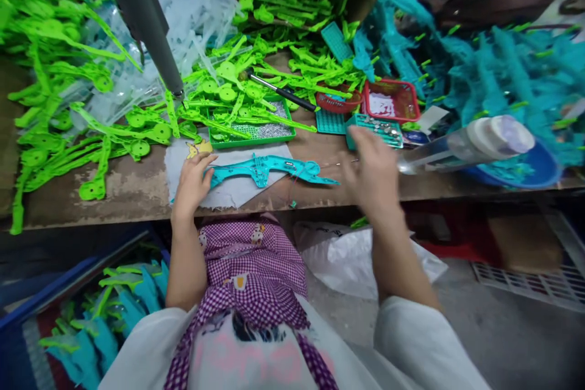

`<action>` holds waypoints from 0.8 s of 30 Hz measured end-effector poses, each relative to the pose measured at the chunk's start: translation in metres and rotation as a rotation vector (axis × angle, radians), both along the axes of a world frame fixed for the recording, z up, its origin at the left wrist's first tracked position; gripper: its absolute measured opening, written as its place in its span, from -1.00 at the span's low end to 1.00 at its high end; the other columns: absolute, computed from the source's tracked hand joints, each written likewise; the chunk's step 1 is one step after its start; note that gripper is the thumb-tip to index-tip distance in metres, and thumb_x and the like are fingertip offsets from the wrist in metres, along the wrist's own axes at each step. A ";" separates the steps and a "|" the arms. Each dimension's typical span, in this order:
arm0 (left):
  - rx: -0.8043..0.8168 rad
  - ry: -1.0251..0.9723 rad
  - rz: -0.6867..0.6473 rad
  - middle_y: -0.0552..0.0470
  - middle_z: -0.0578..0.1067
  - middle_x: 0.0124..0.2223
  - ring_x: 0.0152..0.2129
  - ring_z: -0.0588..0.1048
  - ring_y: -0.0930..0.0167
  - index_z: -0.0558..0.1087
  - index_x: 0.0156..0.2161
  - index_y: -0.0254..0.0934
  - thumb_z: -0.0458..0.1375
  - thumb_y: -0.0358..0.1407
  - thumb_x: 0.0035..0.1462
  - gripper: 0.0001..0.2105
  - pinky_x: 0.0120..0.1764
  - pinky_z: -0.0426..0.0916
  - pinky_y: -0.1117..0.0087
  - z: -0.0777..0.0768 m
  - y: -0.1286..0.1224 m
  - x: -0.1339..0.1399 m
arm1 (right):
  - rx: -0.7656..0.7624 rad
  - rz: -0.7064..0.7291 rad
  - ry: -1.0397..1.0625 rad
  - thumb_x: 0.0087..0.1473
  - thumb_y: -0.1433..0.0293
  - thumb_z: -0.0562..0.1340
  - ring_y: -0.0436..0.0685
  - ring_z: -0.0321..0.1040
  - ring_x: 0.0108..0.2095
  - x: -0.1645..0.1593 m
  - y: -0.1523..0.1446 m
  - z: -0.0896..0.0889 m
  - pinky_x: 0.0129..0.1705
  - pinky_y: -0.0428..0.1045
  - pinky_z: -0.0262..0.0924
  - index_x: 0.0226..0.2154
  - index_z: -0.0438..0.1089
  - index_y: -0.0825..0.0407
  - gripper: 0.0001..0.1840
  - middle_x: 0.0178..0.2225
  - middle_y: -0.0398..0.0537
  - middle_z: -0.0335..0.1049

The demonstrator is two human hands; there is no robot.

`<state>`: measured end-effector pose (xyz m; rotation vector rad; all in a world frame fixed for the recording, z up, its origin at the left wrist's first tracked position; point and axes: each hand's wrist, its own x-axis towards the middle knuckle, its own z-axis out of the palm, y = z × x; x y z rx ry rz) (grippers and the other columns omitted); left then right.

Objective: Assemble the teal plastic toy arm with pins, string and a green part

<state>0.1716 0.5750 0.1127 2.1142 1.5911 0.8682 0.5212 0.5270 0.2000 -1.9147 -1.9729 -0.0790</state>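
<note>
A long turquoise plastic part (260,170), shaped like half of a toy bow or gun shell, lies on a pale cloth (233,197). My left hand (192,183) grips its left end, thumb and fingers closed about the edge. A thin reddish wire or thread (292,187) hangs from the part toward the bench edge. My right hand (372,173) is smeared by motion, just right of the part and in front of a small turquoise basket (381,130) of metal pieces. A thin line runs from the part toward this hand; whether the fingers hold it is unclear.
Lime-green plastic arms (150,125) and clear pieces (183,0) heap up behind. A grey power screwdriver (146,24) hangs at upper left. A green tray (274,125) of small metal bits, a black-handled screwdriver (287,92), red baskets (393,100) and a bottle (466,140) stand around.
</note>
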 end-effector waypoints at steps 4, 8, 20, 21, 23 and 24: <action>-0.037 0.069 0.029 -0.10 0.60 -0.15 -0.08 0.44 0.10 0.56 -0.07 -0.13 0.21 -0.37 0.08 -0.72 0.03 0.26 0.02 -0.013 0.010 -0.006 | -0.188 0.486 0.124 0.24 0.14 0.08 0.29 0.10 0.30 -0.065 -0.005 -0.057 0.28 0.32 0.04 0.26 0.18 -0.03 -0.42 0.29 0.11 0.18; -0.044 0.154 -0.009 -0.06 0.60 -0.29 -0.21 0.48 0.16 0.58 -0.22 -0.14 0.22 -0.30 0.11 -0.87 0.02 0.20 0.03 -0.011 0.015 -0.012 | -0.247 0.433 0.149 0.20 0.11 0.14 0.31 0.07 0.32 -0.082 0.002 -0.101 0.35 0.33 -0.07 0.27 0.16 0.11 -0.32 0.29 0.21 0.16; 0.315 0.246 -0.146 0.01 0.52 -0.33 -0.28 0.46 0.29 0.55 -0.31 -0.16 0.13 -0.21 0.24 -0.83 -0.06 0.23 0.18 0.062 0.018 -0.030 | -0.300 0.418 0.146 0.20 0.16 0.16 0.39 0.07 0.31 -0.082 0.003 -0.093 0.35 0.37 -0.08 0.23 0.21 0.21 -0.34 0.26 0.31 0.18; 0.327 0.274 -0.243 0.00 0.53 -0.32 -0.31 0.46 0.31 0.55 -0.29 -0.17 0.11 -0.22 0.25 -0.82 -0.13 0.26 0.23 0.070 0.010 -0.027 | -0.291 0.448 0.175 0.18 0.14 0.18 0.39 0.08 0.31 -0.079 0.000 -0.088 0.34 0.39 -0.06 0.23 0.20 0.17 -0.32 0.26 0.30 0.19; 0.327 0.361 -0.495 -0.01 0.53 -0.33 -0.37 0.45 0.36 0.54 -0.22 -0.20 0.07 -0.28 0.29 -0.81 -0.28 0.27 0.34 0.083 -0.008 -0.015 | -0.171 0.490 0.272 0.17 0.12 0.19 0.37 0.12 0.29 -0.077 -0.009 -0.073 0.31 0.43 -0.02 0.24 0.18 0.05 -0.34 0.24 0.21 0.23; 0.333 0.403 -0.603 -0.01 0.52 -0.33 -0.40 0.43 0.38 0.52 -0.18 -0.22 0.04 -0.32 0.30 -0.81 -0.35 0.26 0.38 0.087 -0.018 -0.006 | -0.058 0.488 0.337 0.18 0.14 0.18 0.34 0.15 0.28 -0.078 -0.015 -0.063 0.30 0.43 -0.02 0.25 0.17 -0.02 -0.37 0.22 0.16 0.26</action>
